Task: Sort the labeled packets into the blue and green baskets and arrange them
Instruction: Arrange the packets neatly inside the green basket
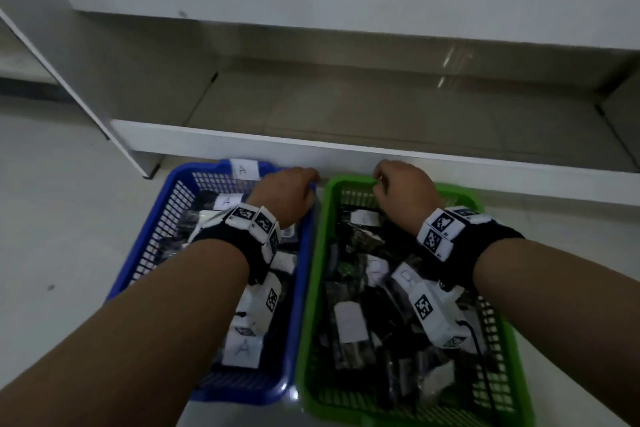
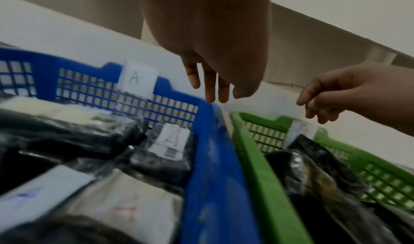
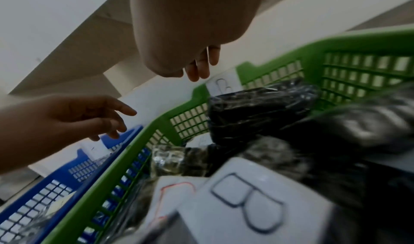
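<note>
The blue basket [image 1: 162,204], tagged with an "A" label [image 2: 137,78], holds several dark packets with "A" labels [image 1: 241,352]. Beside it on the right, touching it, the green basket [image 1: 313,274] carries a "B" tag [image 3: 224,85] and holds packets with "B" labels [image 3: 246,200]. My left hand [image 2: 215,90] hangs over the blue basket's far right corner, fingers pointing down at the rim and holding nothing. My right hand [image 3: 199,69] hovers just above the green basket's far rim near its tag, fingers loosely curled and empty.
Both baskets stand on a pale floor [image 1: 52,218] right against the bottom board [image 1: 346,149] of a white shelf unit. The low shelf bay [image 1: 381,104] behind them is bare. The unit's side panel [image 1: 86,97] stands at the left.
</note>
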`<state>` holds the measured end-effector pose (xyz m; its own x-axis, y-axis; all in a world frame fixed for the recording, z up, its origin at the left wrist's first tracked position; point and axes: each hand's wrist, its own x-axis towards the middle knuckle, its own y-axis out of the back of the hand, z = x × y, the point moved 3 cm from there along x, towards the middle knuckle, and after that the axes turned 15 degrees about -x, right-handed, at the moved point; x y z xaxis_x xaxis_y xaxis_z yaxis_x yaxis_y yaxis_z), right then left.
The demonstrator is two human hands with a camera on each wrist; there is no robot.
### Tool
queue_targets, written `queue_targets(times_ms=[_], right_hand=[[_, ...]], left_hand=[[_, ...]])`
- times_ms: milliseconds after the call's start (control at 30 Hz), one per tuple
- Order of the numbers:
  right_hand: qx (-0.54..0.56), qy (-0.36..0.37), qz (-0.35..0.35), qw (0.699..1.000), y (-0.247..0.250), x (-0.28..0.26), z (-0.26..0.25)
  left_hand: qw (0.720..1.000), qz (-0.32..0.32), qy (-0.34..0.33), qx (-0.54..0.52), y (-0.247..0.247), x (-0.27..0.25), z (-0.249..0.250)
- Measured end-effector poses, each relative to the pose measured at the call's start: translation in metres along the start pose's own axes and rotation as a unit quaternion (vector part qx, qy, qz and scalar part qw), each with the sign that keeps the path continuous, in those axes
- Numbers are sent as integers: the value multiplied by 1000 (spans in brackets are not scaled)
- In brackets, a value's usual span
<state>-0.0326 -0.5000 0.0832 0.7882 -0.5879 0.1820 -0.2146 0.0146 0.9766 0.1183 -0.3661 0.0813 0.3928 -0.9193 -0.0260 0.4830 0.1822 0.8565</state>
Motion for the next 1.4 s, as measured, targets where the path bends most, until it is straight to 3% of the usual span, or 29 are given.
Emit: queue_targets(times_ms=[100,200,367,567,700,767,900,1000,1167,1400], right_hand=[[33,-52,-13,998,-4,-9,34],[65,-95,-20,993,-9,-16,58],[89,-88,-66,990,-20,-25,77],[56,-44,-155,985,-29,-34,93],[85,-48,-197,976,-33,-44,99],[45,-35,-211,976,-37,-51,98],[-78,-12,-226,971,-34,-58,100],[-56,-8,-223,973,-28,-59,98],[13,9,-254,967,-24,-54,84],[-88,31,-185,978,-16,-51,81]], left_hand=[[1000,7,-22,-5,-27,6,21],[999,-39,8,30,-46,12,36],[970,-194,34,143,-43,35,60],[964,-257,24,63,-64,40,63],[958,-273,0,86,-75,32,50],[954,-286,-10,90,-76,35,47],[929,-363,-9,67,-75,45,52],[910,-409,2,69,-77,51,52],[915,-400,-15,52,-80,47,54],[944,-328,-15,23,-63,37,56]])
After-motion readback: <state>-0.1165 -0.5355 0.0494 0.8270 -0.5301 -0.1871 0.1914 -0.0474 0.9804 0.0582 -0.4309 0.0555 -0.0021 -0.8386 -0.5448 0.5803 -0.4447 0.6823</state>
